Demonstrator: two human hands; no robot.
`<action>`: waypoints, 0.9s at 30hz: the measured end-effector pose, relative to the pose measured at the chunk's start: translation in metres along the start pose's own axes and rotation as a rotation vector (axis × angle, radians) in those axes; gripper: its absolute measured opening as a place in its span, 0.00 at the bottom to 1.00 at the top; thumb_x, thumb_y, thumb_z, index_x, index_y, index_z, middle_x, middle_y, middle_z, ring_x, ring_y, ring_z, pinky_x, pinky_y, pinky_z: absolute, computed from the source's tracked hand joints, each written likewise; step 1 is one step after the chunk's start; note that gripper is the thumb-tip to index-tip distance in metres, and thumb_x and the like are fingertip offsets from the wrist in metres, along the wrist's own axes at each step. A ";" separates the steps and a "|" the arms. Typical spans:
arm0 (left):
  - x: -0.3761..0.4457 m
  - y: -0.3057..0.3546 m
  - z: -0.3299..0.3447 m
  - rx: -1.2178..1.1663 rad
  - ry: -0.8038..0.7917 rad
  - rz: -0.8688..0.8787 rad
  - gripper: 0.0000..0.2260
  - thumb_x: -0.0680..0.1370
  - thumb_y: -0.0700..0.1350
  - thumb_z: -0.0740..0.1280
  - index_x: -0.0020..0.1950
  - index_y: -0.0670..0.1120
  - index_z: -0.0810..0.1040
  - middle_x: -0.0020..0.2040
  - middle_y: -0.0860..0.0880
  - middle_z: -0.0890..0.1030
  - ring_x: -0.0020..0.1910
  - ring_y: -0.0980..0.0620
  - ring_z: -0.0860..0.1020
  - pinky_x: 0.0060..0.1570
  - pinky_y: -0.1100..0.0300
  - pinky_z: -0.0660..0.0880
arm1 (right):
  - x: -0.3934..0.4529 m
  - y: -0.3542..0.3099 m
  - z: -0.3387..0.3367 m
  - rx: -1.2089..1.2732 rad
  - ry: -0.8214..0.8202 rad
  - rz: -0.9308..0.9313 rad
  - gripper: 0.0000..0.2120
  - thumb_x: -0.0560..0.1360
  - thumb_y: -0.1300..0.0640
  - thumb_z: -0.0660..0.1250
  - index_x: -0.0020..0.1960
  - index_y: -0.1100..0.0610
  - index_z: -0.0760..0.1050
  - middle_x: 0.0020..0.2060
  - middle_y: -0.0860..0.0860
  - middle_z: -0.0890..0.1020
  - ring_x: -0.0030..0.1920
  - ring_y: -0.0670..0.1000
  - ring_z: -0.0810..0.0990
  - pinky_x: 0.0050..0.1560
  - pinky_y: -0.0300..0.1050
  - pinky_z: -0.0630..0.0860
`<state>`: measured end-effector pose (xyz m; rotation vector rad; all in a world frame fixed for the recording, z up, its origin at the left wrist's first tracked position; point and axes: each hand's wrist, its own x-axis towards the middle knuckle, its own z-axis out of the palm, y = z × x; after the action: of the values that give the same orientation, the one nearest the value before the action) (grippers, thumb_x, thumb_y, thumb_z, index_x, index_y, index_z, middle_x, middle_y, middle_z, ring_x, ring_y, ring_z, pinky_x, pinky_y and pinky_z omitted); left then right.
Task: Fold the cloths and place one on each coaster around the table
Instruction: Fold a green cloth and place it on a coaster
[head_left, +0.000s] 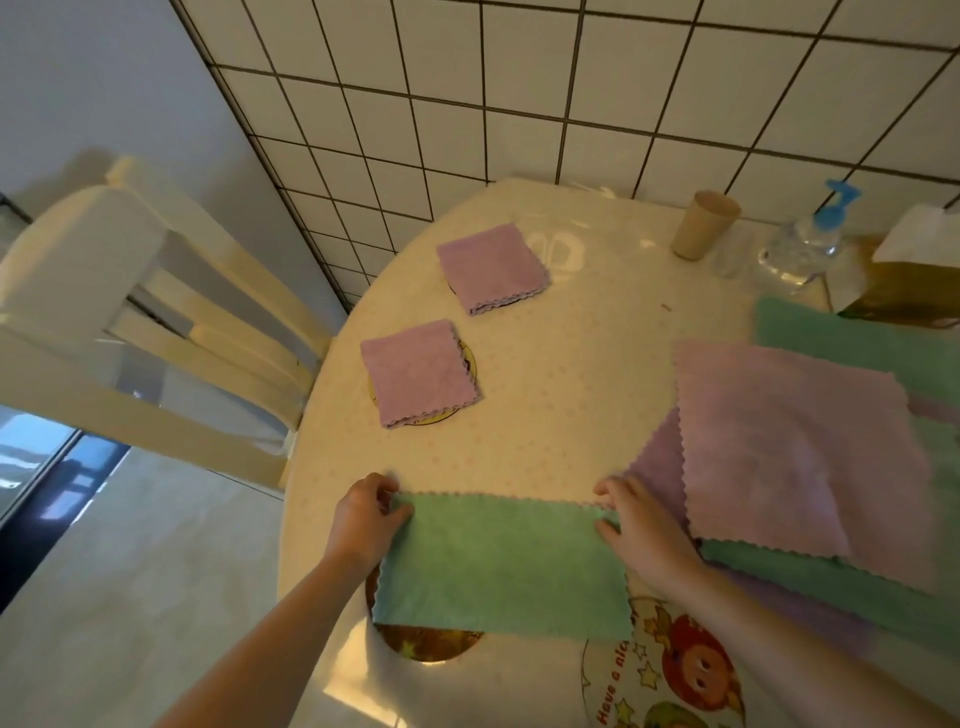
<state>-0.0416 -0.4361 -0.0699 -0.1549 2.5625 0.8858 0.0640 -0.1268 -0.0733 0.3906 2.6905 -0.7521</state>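
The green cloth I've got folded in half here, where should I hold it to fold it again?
Keep hold of the green cloth at its two far corners, where the left hand and right hand already pinch the scalloped edge. It lies flat as a wide strip, so probably bring the left end across from the left side onto the right end.

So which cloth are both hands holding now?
The green cloth at the near table edge, folded in half; left hand and right hand pinch its far corners.

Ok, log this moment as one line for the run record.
step: folding green cloth | left hand: pinches far-left corner | right hand: pinches far-right corner | done: two purple cloths on coasters
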 end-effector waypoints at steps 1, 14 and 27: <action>0.001 0.001 0.001 0.033 -0.010 0.008 0.07 0.74 0.45 0.71 0.50 0.48 0.75 0.45 0.50 0.75 0.44 0.51 0.74 0.45 0.60 0.68 | 0.001 0.001 0.000 -0.014 -0.006 -0.011 0.11 0.76 0.55 0.66 0.56 0.50 0.68 0.53 0.43 0.69 0.44 0.45 0.78 0.45 0.44 0.79; -0.002 0.002 -0.001 0.034 -0.071 0.040 0.07 0.75 0.43 0.70 0.48 0.49 0.72 0.45 0.50 0.76 0.42 0.53 0.73 0.35 0.65 0.66 | 0.013 0.006 -0.004 0.066 -0.084 -0.111 0.12 0.73 0.59 0.69 0.51 0.48 0.68 0.45 0.44 0.72 0.45 0.41 0.73 0.42 0.36 0.71; 0.002 0.010 -0.018 -0.072 -0.214 0.052 0.07 0.79 0.42 0.64 0.43 0.49 0.68 0.35 0.50 0.71 0.33 0.53 0.67 0.33 0.59 0.64 | 0.021 0.003 -0.025 0.352 -0.300 -0.030 0.08 0.73 0.59 0.67 0.39 0.54 0.69 0.31 0.48 0.73 0.33 0.45 0.71 0.36 0.40 0.66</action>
<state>-0.0520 -0.4385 -0.0525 -0.0135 2.3471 0.9599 0.0406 -0.1072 -0.0621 0.2913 2.2902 -1.1958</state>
